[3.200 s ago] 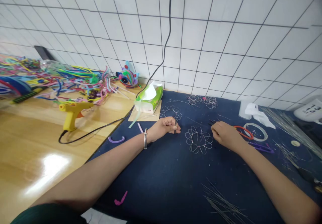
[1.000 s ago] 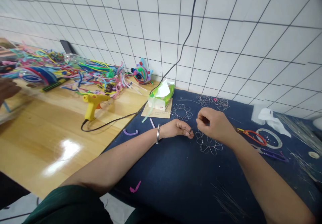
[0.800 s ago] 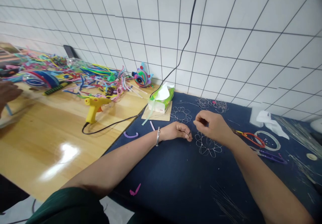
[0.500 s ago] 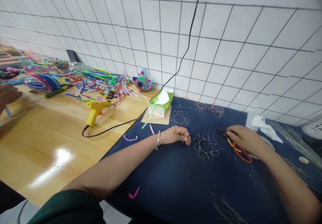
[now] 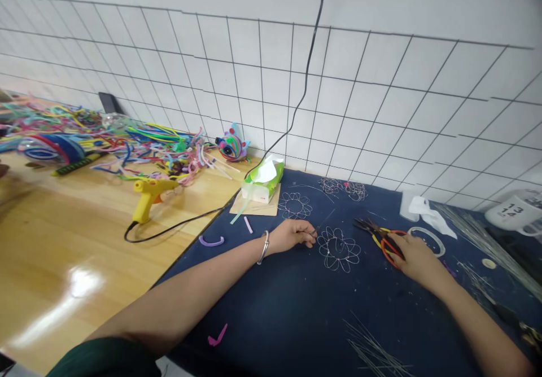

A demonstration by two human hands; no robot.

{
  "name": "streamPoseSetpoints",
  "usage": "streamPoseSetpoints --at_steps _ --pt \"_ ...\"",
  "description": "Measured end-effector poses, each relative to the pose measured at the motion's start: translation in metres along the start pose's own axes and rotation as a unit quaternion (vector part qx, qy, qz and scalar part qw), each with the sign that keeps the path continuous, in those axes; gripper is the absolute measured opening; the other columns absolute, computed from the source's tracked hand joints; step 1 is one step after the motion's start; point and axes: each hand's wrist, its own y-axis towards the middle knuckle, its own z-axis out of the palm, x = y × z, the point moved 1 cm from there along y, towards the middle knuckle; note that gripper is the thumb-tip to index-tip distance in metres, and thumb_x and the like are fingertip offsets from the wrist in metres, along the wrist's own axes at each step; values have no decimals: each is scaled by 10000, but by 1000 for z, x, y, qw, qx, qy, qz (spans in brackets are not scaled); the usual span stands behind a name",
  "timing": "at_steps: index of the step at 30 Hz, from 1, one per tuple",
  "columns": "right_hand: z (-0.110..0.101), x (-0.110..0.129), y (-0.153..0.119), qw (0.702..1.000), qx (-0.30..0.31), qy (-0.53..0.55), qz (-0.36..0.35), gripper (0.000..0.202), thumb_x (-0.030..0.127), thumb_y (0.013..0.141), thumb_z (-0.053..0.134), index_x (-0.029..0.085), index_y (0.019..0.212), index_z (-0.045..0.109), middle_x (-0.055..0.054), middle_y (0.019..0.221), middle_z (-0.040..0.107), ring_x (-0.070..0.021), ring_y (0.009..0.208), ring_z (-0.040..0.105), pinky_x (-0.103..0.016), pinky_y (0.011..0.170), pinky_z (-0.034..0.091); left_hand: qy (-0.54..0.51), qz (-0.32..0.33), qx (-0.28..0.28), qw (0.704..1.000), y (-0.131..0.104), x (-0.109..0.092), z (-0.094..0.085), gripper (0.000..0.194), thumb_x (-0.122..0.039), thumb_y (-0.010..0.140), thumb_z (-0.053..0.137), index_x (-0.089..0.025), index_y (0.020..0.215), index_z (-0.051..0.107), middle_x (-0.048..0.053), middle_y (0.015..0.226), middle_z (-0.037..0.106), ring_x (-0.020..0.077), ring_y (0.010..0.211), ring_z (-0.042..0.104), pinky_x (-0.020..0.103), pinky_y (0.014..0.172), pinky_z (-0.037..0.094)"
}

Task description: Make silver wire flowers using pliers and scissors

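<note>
My left hand (image 5: 294, 235) rests over the dark blue mat with thumb and fingers pinched on a thin metal wire (image 5: 325, 219). Just right of its fingertips lies a flower-shaped wire ring (image 5: 339, 249) of looped petals. My right hand (image 5: 412, 254) is closed around the orange-and-yellow handles of pliers (image 5: 381, 237), whose dark jaws point left toward the far side of the ring. A second looped wire ring (image 5: 295, 205) lies beyond my left hand.
Loose straight wires (image 5: 372, 346) lie near the front of the mat. A tissue pack (image 5: 262, 185) stands at the back, with tangled wire loops (image 5: 342, 188) to its right. On the wooden table (image 5: 97, 241) are a yellow glue gun (image 5: 148, 196) and heaped colourful pipe cleaners (image 5: 144, 140).
My right hand has shifted back from near the jaws to the handles of the pliers. My left hand keeps its pinch beside the wire ring. The view has shifted slightly.
</note>
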Motion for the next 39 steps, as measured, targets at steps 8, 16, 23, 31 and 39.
streamPoseSetpoints --at_steps 8,16,23,31,39 --pt "-13 6 2 995 99 28 18 714 223 647 511 267 1328 300 -78 907 549 -218 808 531 -262 624 332 -32 5 -17 999 -6 -4 10 187 -276 767 567 -107 846 582 59 762 638 120 664 614 221 591 430" --pt "-43 38 -10 977 -49 144 149 419 509 764 458 257 1097 495 -31 737 573 -192 631 537 -268 529 358 -155 -47 -24 986 -16 -23 31 214 -272 732 612 -104 862 585 55 744 633 104 617 596 216 580 419" --pt "-89 135 -17 936 0 351 -22 366 418 803 480 244 1121 423 -21 852 545 -139 696 527 -275 661 433 -240 -64 -3 969 -19 -25 39 178 -229 754 593 -110 887 591 54 774 611 110 641 599 220 597 414" --pt "-77 160 -12 949 9 311 -56 300 411 800 477 205 1016 450 -49 902 511 -174 813 493 -331 738 418 -297 -70 7 952 -19 -30 45 148 -195 770 575 -98 881 591 63 776 605 122 676 609 229 644 423" --pt "-72 168 -15 948 4 310 -77 266 386 772 527 199 955 477 -47 893 505 -173 817 485 -318 724 408 -277 -81 25 957 -20 -23 48 170 -213 743 612 -104 874 602 64 799 615 129 688 613 250 664 436"
